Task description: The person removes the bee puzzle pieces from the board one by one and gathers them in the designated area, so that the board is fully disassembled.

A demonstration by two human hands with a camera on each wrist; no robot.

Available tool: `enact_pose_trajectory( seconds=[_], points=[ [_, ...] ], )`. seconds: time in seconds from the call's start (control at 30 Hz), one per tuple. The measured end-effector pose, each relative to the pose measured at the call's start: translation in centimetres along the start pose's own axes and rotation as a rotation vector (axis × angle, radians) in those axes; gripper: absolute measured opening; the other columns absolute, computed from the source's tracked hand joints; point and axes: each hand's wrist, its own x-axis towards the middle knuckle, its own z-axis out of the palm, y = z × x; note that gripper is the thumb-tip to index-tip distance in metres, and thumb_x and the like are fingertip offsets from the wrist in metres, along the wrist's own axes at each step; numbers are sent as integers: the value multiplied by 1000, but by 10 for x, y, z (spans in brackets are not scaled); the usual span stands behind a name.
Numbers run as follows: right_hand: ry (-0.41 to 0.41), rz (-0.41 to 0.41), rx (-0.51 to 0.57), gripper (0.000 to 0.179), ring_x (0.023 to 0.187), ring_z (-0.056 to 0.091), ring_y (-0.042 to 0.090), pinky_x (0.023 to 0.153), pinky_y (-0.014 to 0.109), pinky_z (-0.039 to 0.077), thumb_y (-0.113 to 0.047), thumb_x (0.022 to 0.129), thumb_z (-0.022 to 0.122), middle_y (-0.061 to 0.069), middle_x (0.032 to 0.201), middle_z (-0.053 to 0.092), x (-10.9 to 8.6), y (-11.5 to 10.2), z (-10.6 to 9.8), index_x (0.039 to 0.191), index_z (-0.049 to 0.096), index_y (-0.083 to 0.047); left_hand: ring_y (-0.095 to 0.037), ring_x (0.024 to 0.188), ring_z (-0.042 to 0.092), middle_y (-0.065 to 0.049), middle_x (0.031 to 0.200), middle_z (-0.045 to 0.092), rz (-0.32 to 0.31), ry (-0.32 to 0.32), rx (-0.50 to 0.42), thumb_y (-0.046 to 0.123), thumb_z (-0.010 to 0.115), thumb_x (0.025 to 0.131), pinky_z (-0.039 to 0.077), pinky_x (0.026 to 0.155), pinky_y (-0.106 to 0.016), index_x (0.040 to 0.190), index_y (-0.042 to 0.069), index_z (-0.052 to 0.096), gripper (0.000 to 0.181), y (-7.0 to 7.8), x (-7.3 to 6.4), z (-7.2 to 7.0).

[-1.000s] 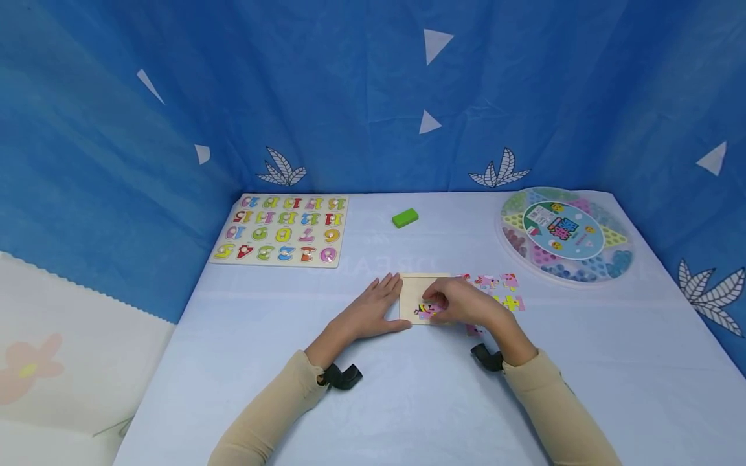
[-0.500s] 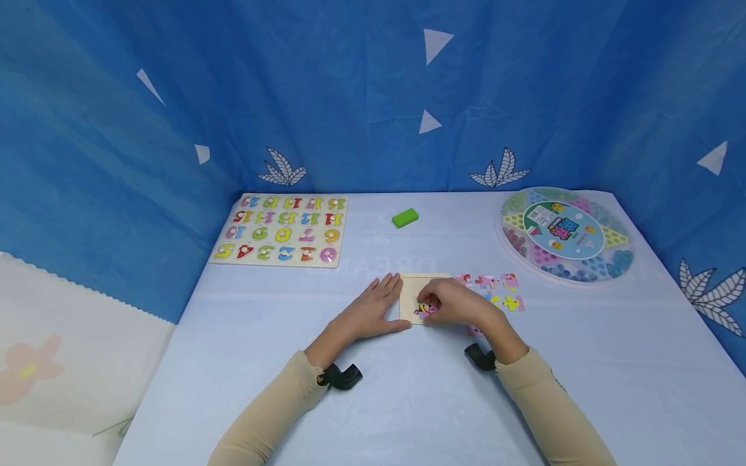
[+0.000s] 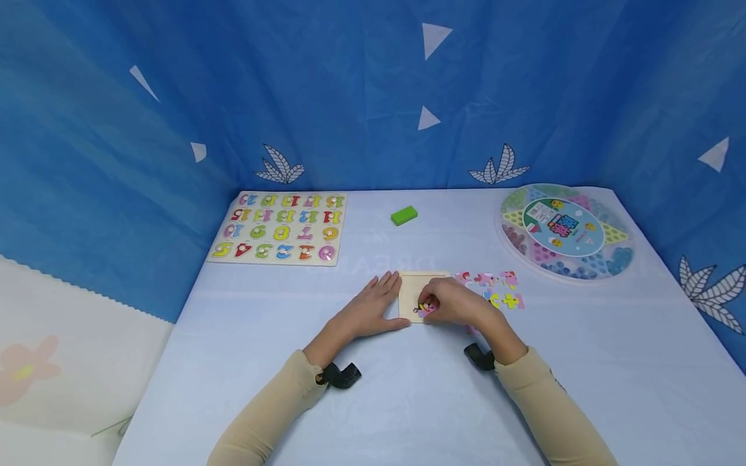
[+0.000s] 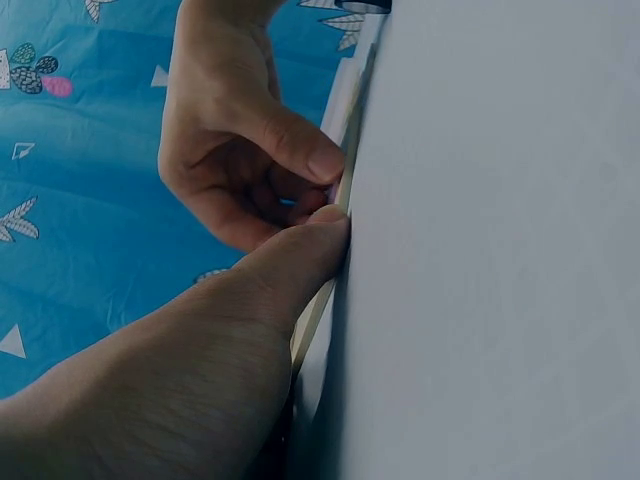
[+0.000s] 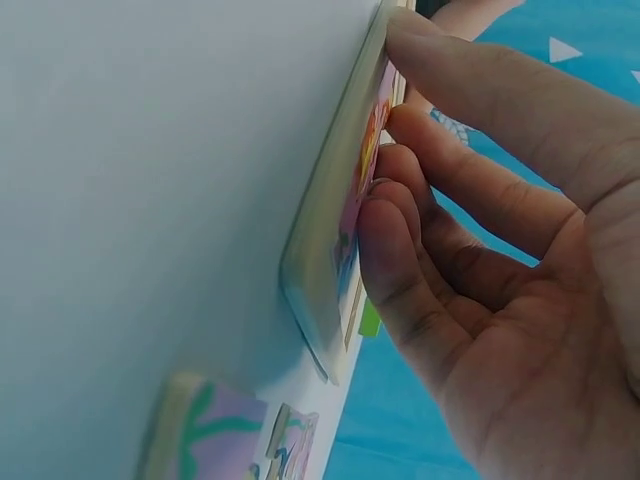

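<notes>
A small square wooden puzzle tray (image 3: 410,294) lies on the white table, with pink, yellow and black puzzle pieces (image 3: 425,309) at its near side. My right hand (image 3: 460,304) bends over the tray. In the right wrist view its thumb is at the tray's rim and its curled fingertips touch a pink puzzle piece (image 5: 366,150); the hand partly hides it. My left hand (image 3: 373,309) lies at the tray's left side, fingers extended, thumb along the near edge. Several loose puzzle pieces (image 3: 509,300) lie right of the tray, some behind my right hand.
A number puzzle board (image 3: 276,228) lies at the back left. A green block (image 3: 404,215) sits behind the tray. At the back right is a round clear case (image 3: 565,233) of coloured beads. Blue curtains (image 3: 367,84) hang behind the table.
My right hand has shifted slightly left over the tray, along its near side, and then stayed there. My left hand has stayed in place. The head view has tilted a little.
</notes>
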Motion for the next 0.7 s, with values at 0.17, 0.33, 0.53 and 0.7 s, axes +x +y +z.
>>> enact_pose_trajectory(
  seconds=[0.17, 0.33, 0.53, 0.7],
  points=[
    [2, 9, -10, 27, 76, 51, 11, 69, 24, 47, -18, 76, 84, -2, 87, 61, 0, -3, 0, 98, 70, -9, -20, 154, 5, -6, 165, 7, 1, 1, 1, 67, 50, 90, 8, 126, -39, 157, 7, 13, 96, 0, 1, 0],
    [15, 0, -31, 27, 76, 50, 11, 69, 25, 46, -18, 75, 84, -2, 87, 59, -1, -4, 0, 97, 69, -11, -19, 154, 5, -6, 165, 7, 6, 3, 7, 67, 49, 90, 8, 126, -39, 156, 7, 13, 96, -1, 1, 1],
    [9, 21, -36, 29, 78, 50, 12, 72, 26, 46, -19, 76, 84, -2, 87, 59, -1, -6, -1, 99, 68, -11, -20, 154, 5, -6, 165, 8, 8, 6, 3, 67, 49, 90, 8, 126, -39, 156, 7, 13, 96, -1, 1, 0],
    [8, 25, -41, 31, 79, 51, 11, 73, 27, 48, -18, 77, 83, -1, 90, 60, -1, -6, -1, 102, 68, -10, -20, 154, 4, -6, 165, 7, 8, 4, 10, 67, 49, 90, 8, 126, -39, 157, 7, 12, 97, -2, 2, 1]
  ],
)
